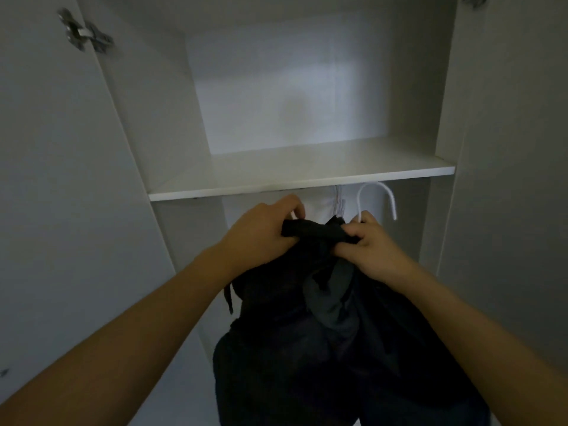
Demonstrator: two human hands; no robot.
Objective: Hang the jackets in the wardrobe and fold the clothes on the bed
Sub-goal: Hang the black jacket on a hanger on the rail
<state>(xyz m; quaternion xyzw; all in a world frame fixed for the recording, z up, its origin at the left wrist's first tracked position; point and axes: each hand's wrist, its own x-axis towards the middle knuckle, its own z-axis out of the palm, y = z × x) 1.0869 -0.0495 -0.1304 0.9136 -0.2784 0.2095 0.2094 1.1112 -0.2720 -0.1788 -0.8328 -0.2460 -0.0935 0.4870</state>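
White wardrobe (461, 118) fills the view, doors open. Both hands, left (264, 229) and right (368, 247), pinch the collar of 1 dark jacket (307, 348) on a white hanger (378, 195) just below the shelf (301, 173). Next, likely hook it onto the unseen rail. Shelf looks bare.

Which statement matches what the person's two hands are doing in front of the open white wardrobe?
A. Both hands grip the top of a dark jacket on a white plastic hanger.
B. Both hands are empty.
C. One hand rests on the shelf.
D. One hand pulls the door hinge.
A: the left hand and right hand both clutch the dark jacket at its collar, with the white plastic hanger hook rising just behind.
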